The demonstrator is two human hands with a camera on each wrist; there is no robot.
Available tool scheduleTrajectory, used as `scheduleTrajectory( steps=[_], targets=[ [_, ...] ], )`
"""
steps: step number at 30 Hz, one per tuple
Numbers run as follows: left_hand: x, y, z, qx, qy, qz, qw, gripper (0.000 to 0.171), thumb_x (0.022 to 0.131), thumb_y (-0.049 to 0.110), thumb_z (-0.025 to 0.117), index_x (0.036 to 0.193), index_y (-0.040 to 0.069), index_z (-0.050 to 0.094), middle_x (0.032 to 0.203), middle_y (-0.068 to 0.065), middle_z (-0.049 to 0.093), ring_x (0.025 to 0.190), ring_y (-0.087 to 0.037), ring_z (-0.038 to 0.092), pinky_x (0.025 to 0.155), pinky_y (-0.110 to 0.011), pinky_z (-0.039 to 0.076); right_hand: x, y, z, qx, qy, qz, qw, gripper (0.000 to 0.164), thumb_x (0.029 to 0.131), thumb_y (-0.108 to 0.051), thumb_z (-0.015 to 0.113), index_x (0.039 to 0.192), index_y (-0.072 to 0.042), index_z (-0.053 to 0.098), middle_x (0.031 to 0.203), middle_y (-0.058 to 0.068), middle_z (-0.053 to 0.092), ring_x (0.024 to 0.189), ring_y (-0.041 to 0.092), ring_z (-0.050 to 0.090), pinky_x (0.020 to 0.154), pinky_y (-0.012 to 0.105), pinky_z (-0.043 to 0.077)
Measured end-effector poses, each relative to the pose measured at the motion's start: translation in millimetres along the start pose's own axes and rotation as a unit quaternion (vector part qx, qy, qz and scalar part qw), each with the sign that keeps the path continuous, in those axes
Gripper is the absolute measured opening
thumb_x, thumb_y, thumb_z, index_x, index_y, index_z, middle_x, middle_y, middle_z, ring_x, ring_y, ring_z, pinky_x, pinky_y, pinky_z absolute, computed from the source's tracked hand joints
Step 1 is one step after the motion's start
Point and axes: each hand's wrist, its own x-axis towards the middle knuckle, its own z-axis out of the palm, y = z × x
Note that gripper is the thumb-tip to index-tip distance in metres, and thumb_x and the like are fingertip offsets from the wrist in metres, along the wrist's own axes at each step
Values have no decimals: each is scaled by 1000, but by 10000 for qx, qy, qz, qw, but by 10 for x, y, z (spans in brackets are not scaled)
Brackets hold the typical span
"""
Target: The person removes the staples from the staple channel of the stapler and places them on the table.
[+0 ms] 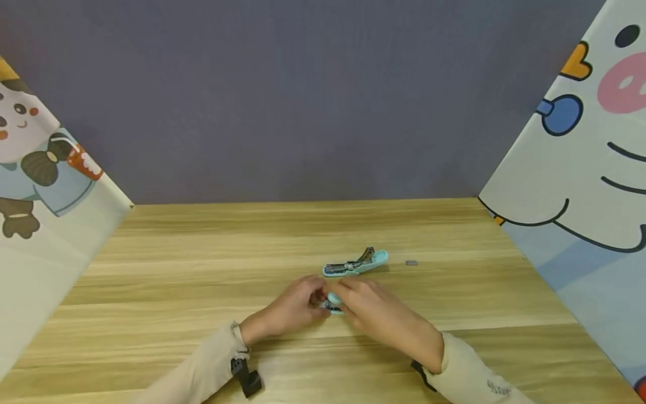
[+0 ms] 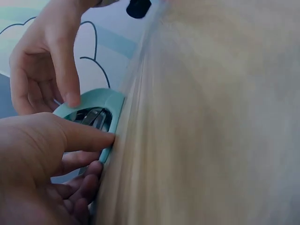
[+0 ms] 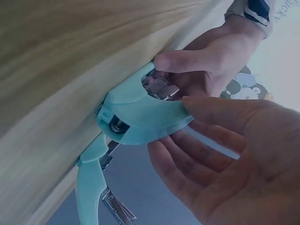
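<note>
A mint-green stapler (image 1: 334, 298) stands on the wooden table between both hands. Its curved handle and base (image 3: 129, 93) form a loop, with metal parts showing inside. The left hand (image 1: 298, 304) grips the front of the base between thumb and fingers, low against the table. From the other side, the right hand (image 1: 372, 307) pinches the handle's end with its thumb and fingers. Just behind the hands lies a second mint-green stapler (image 1: 379, 259), spread open with its metal magazine exposed. The hands partly cover the first stapler in the head view.
A small grey strip (image 1: 411, 262), seemingly staples, lies right of the open stapler. A dark grey wall (image 1: 303, 101) rises behind the wooden table (image 1: 176, 252). Cartoon-printed panels (image 1: 550, 168) border both sides.
</note>
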Motion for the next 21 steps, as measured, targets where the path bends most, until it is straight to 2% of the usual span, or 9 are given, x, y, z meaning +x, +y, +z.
scheduleTrajectory(
  steps=[3,7,17,21],
  targets=[
    [-8,-13,26,0,162,38,9999,22,80,7,81,92,11,62,84,1,57,75,-12,51,66,-23,46,6,-16,15,-401,86,-101,9991,49,83,6,70,128,-9,63,101,3,68,79,14,65,66,25,54],
    [-14,-34,52,-32,323,110,9994,21,81,7,79,94,10,63,82,-1,56,73,-13,49,63,-23,42,9,-39,19,-794,89,-131,9967,55,78,7,73,128,-12,64,92,0,65,71,12,61,58,23,50],
    [-23,-72,111,-382,472,10,9982,20,81,5,80,94,9,65,88,-1,58,75,-14,52,65,-23,46,5,-26,28,-835,32,-111,9964,64,77,11,72,135,-13,60,87,-2,62,61,6,49,51,18,39],
    [-31,-62,124,-441,463,5,9980,20,81,6,80,94,7,66,90,-1,60,76,-14,54,66,-23,47,-7,-34,35,-896,-23,-65,9960,66,76,10,72,137,-13,60,92,-1,65,65,9,55,53,19,43]
  ],
)
